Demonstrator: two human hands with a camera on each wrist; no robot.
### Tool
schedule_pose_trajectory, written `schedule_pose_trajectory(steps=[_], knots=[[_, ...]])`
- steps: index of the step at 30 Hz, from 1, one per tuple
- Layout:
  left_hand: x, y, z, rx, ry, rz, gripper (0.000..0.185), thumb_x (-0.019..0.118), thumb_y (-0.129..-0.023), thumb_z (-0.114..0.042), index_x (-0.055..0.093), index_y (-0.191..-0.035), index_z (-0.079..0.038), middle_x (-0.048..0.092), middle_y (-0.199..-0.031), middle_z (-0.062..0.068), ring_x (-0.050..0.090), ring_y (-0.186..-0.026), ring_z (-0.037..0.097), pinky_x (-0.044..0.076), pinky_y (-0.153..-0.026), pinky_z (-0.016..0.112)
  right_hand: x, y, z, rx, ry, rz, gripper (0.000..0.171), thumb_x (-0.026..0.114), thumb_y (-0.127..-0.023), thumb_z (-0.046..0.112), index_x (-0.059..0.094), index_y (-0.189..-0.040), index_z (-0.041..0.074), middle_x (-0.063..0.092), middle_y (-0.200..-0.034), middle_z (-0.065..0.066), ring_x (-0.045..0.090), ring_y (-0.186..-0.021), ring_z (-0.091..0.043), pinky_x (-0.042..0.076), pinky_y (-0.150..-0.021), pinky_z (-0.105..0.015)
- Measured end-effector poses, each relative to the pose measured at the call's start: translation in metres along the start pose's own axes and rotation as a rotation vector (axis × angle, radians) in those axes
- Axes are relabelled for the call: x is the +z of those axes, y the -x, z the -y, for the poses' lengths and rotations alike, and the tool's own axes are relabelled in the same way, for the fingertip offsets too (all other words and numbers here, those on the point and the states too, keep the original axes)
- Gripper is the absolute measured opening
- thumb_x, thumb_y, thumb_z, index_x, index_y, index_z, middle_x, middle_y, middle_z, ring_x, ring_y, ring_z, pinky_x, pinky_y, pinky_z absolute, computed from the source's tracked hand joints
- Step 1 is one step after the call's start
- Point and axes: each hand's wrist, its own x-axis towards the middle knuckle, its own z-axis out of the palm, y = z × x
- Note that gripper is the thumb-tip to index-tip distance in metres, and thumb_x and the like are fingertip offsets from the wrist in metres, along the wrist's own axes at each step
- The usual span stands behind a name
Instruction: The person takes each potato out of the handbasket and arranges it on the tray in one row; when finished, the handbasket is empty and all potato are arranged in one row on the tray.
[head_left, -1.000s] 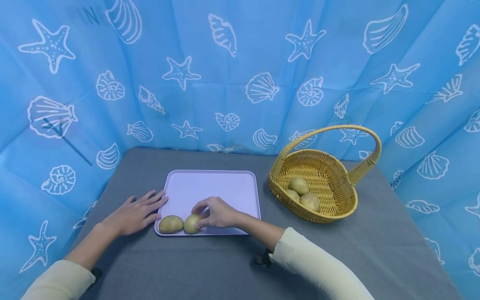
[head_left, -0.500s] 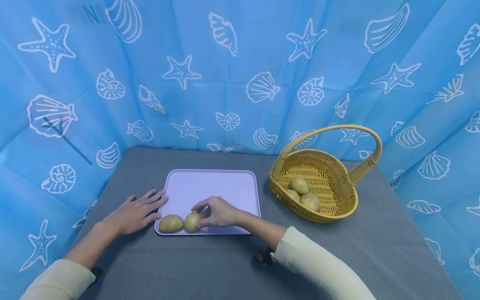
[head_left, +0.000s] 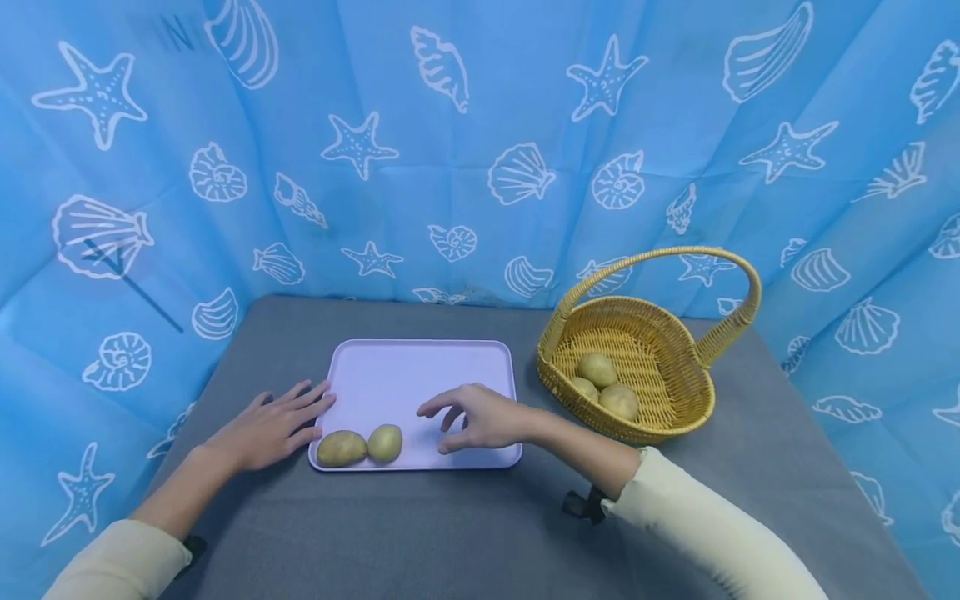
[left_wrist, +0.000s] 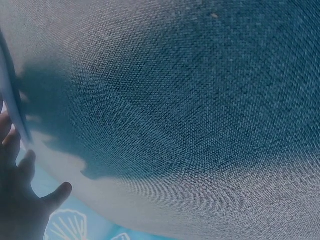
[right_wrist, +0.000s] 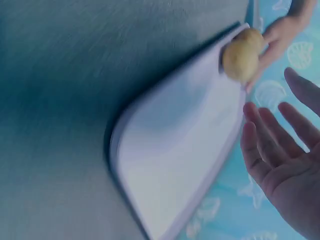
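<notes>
Two potatoes lie side by side at the near left corner of a pale lilac tray (head_left: 420,367): a longer potato (head_left: 342,448) at the left and a rounder potato (head_left: 386,444) against it. My left hand (head_left: 273,427) rests with spread fingers at the tray's left edge, close to the longer potato. Over the tray's right half hovers my right hand (head_left: 483,417), fingers loosely bent and nothing between them, apart from the rounder potato. The right wrist view also shows this hand (right_wrist: 285,155) holding nothing.
To the right of the tray stands a yellow wicker basket (head_left: 678,400) with a tall arched handle. Three potatoes (head_left: 618,402) sit in its left part. Grey cloth (head_left: 390,533) covers the table, and a blue shell-print curtain (head_left: 450,167) hangs behind it.
My right hand has let go of the rounder potato and moved right, away from it. That potato stays beside the longer one. The left hand has not moved.
</notes>
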Motion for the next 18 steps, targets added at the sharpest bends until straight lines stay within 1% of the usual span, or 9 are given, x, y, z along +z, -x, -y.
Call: schedule_pose_trajectory(steps=[3, 5, 8, 10, 12, 14, 16, 18], knots=[[0.000, 0.000, 0.000, -0.003, 0.001, -0.001, 0.059, 0.051, -0.103, -0.042, 0.041, -0.153, -0.012, 0.032, -0.160, 0.014, 0.025, -0.145, 0.046, 0.019, -0.104, 0.079, -0.020, 0.025, 0.002, 0.005, 0.050, 0.022, 0.053, 0.077, -0.087, 0.010, 0.059, -0.136, 0.004, 0.061, -0.135, -0.016, 0.066, -0.113, -0.030, 0.054, -0.092, -0.045], [0.000, 0.000, 0.000, -0.007, 0.003, -0.001, 0.059, 0.051, -0.103, -0.043, 0.041, -0.153, -0.012, 0.032, -0.160, 0.014, 0.025, -0.145, 0.046, 0.019, -0.104, 0.079, -0.034, 0.042, 0.000, 0.013, 0.072, 0.033, 0.055, 0.078, -0.086, 0.011, 0.059, -0.137, 0.006, 0.062, -0.135, -0.012, 0.065, -0.116, -0.026, 0.053, -0.093, -0.046], [0.001, 0.000, 0.001, -0.010, 0.000, 0.002, 0.060, 0.051, -0.103, -0.044, 0.041, -0.153, -0.013, 0.032, -0.160, 0.013, 0.025, -0.145, 0.045, 0.019, -0.104, 0.079, -0.056, 0.069, -0.004, 0.022, 0.083, 0.050, 0.058, 0.079, -0.084, 0.013, 0.058, -0.138, 0.008, 0.061, -0.137, -0.007, 0.062, -0.121, -0.022, 0.052, -0.096, -0.044], [0.002, 0.000, 0.001, -0.013, -0.003, 0.007, 0.060, 0.051, -0.102, -0.045, 0.041, -0.153, -0.013, 0.032, -0.160, 0.013, 0.025, -0.146, 0.045, 0.019, -0.104, 0.079, -0.069, 0.087, -0.009, 0.034, 0.112, 0.050, 0.060, 0.081, -0.084, 0.020, 0.059, -0.139, 0.012, 0.061, -0.138, -0.002, 0.061, -0.122, -0.020, 0.051, -0.098, -0.041], [0.002, -0.001, 0.001, -0.014, -0.005, 0.010, 0.060, 0.051, -0.102, -0.045, 0.041, -0.153, -0.014, 0.032, -0.160, 0.012, 0.025, -0.146, 0.045, 0.019, -0.104, 0.079, -0.082, 0.105, -0.013, 0.043, 0.105, 0.054, 0.061, 0.081, -0.084, 0.025, 0.058, -0.140, 0.012, 0.060, -0.140, -0.002, 0.058, -0.126, -0.022, 0.049, -0.102, -0.041], [0.002, 0.000, 0.001, -0.012, -0.003, 0.009, 0.060, 0.051, -0.102, -0.045, 0.041, -0.153, -0.014, 0.032, -0.160, 0.013, 0.025, -0.146, 0.045, 0.019, -0.103, 0.079, -0.094, 0.120, -0.020, 0.069, 0.067, 0.047, 0.063, 0.079, -0.085, 0.027, 0.056, -0.142, 0.010, 0.057, -0.143, -0.005, 0.054, -0.130, -0.027, 0.045, -0.106, -0.044], [0.001, 0.000, 0.000, -0.012, -0.001, 0.008, 0.060, 0.051, -0.102, -0.044, 0.041, -0.153, -0.014, 0.032, -0.160, 0.013, 0.025, -0.146, 0.045, 0.019, -0.103, 0.079, -0.104, 0.135, -0.027, 0.094, 0.000, 0.038, 0.064, 0.077, -0.088, 0.024, 0.052, -0.144, 0.006, 0.053, -0.146, -0.010, 0.050, -0.134, -0.033, 0.042, -0.108, -0.050], [0.000, 0.000, 0.000, -0.014, 0.002, 0.009, 0.060, 0.051, -0.103, -0.044, 0.041, -0.153, -0.013, 0.031, -0.160, 0.013, 0.025, -0.146, 0.045, 0.018, -0.104, 0.079, -0.115, 0.147, -0.037, 0.116, -0.066, 0.027, 0.064, 0.075, -0.090, 0.018, 0.048, -0.146, 0.004, 0.049, -0.148, -0.015, 0.047, -0.135, -0.038, 0.040, -0.108, -0.051]])
